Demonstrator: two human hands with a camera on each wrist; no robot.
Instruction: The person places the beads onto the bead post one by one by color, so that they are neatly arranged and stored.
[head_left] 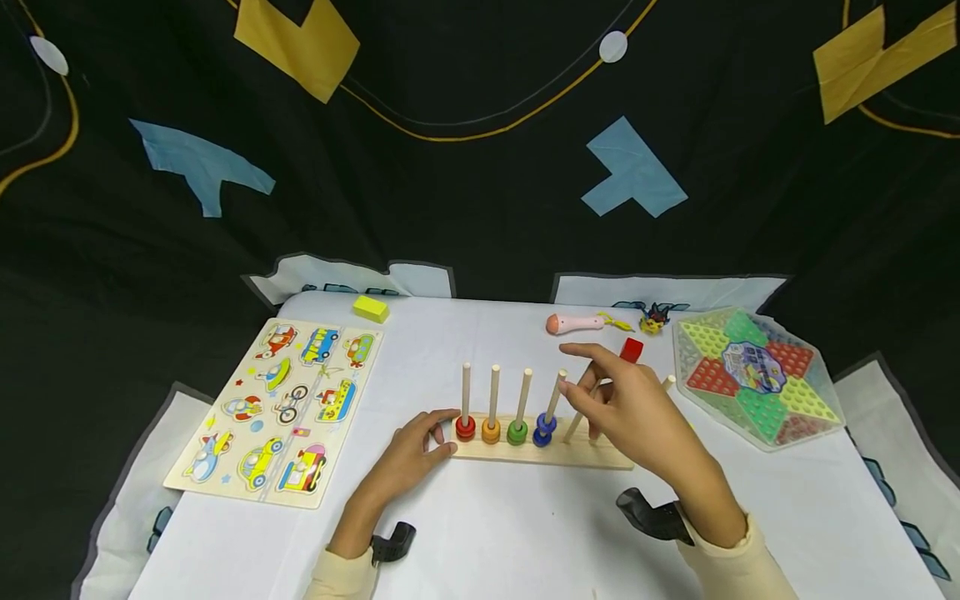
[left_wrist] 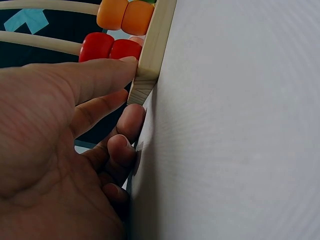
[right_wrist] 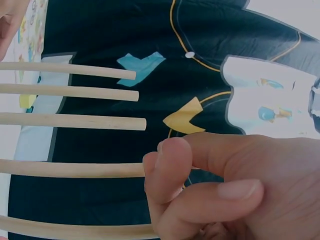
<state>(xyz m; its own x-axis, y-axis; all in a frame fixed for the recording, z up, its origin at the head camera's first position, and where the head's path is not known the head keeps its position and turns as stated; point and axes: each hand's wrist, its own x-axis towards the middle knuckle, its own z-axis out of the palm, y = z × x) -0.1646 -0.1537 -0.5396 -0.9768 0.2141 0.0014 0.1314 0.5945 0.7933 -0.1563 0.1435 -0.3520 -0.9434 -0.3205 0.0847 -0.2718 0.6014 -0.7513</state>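
A wooden peg board (head_left: 495, 452) stands on the table with upright pegs. From the left, its pegs carry red rings (head_left: 465, 429), orange rings (head_left: 491, 432), green rings (head_left: 517, 432) and blue rings (head_left: 545, 427). My left hand (head_left: 405, 458) holds the board's left end, thumb toward the near side; in the left wrist view, the thumb lies by the red rings (left_wrist: 111, 47). Beside the top of the blue rings' peg is my right hand (head_left: 637, 408), thumb and forefinger spread apart, no ring visible between them. It partly hides the board's right-hand pegs.
A picture puzzle board (head_left: 262, 417) lies at left, with a yellow block (head_left: 371, 309) behind it. Beyond the right hand are a red block (head_left: 632, 350), a pink toy microphone (head_left: 576, 323) and a small figure (head_left: 654, 319). A hexagonal marble game board (head_left: 757, 375) lies far right.
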